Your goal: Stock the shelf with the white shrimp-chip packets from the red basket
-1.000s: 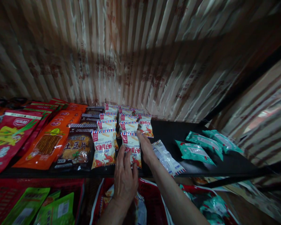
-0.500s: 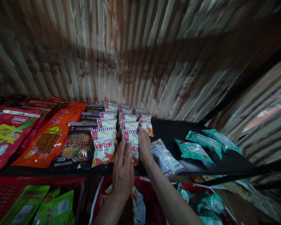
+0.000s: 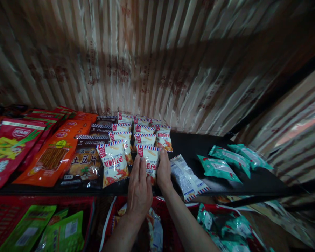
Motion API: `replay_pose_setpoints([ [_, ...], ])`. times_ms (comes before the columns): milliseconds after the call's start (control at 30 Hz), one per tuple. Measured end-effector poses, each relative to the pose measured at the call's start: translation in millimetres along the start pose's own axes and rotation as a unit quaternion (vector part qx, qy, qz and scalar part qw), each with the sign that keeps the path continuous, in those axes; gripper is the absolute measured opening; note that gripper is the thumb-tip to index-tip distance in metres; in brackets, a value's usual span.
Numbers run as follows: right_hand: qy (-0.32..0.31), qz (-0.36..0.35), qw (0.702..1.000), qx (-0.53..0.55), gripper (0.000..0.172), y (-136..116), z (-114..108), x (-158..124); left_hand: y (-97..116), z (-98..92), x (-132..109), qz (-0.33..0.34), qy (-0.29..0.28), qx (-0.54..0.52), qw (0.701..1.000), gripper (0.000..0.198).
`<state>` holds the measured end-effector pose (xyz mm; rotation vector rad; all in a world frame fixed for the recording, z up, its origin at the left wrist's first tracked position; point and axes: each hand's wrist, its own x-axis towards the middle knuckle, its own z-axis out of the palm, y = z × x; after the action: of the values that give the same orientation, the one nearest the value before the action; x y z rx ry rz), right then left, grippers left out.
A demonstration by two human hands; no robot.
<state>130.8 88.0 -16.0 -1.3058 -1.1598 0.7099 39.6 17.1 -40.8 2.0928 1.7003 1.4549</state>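
A white, red and orange snack bag (image 3: 150,161) stands at the front of its row, held between my two hands. My left hand (image 3: 139,190) lies with straight fingers along its lower left front. My right hand (image 3: 165,172) presses its right side, fingers together and pointing up. To the left, a matching snack bag (image 3: 112,164) leans at a tilt at the front of the neighbouring row. Behind both stand several more of the same kind. Right of my right hand, another bag (image 3: 187,177) lies flat with its printed back up.
Several teal packets (image 3: 220,168) lie at the right of the black shelf (image 3: 183,141). Brown potato-chip bags (image 3: 85,161), orange bags (image 3: 51,159) and red bags (image 3: 12,154) line the left. Below are red baskets (image 3: 90,206) holding green bags and more packets. A corrugated sheet (image 3: 147,63) hangs behind.
The front bag of the left row has tipped and shifted slightly left. My right hand has come down a little along the side of the held bag.
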Motion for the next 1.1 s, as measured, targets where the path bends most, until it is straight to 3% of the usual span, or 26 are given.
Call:
replay_pose_setpoints([
  [167, -0.026, -0.012, 0.999, -0.026, 0.057, -3, -2, -8, 1, 0.1, 1, -0.007, -0.003, -0.015, 1.000, 0.061],
  [367, -0.025, -0.082, 0.996, -0.037, 0.060, 0, -9, -23, 3, -1.8, 0, -0.026, -0.003, -0.039, 0.999, 0.059],
  [633, -0.038, -0.094, 0.990, -0.095, 0.066, 12, -12, -39, 2, -0.2, -5, -0.031, 0.007, -0.044, 0.999, 0.060],
  [733, -0.012, -0.152, 0.978, -0.146, 0.064, 5, -14, -41, 4, -3.6, -5, -0.016, 0.035, -0.032, 0.999, 0.059],
  [867, 0.013, -0.294, 0.937, -0.188, 0.058, -18, -15, -52, 4, -23.9, 3, 0.001, 0.124, -0.007, 0.992, 0.050],
  [1000, -0.074, -0.344, 0.920, -0.172, 0.062, -41, -2, -75, -11, -51.2, 12, -0.066, 0.213, 0.044, 0.974, 0.042],
  [1100, -0.155, -0.321, 0.920, -0.161, 0.061, -45, 15, -91, -26, -65.0, 13, -0.141, 0.220, 0.067, 0.963, 0.044],
])
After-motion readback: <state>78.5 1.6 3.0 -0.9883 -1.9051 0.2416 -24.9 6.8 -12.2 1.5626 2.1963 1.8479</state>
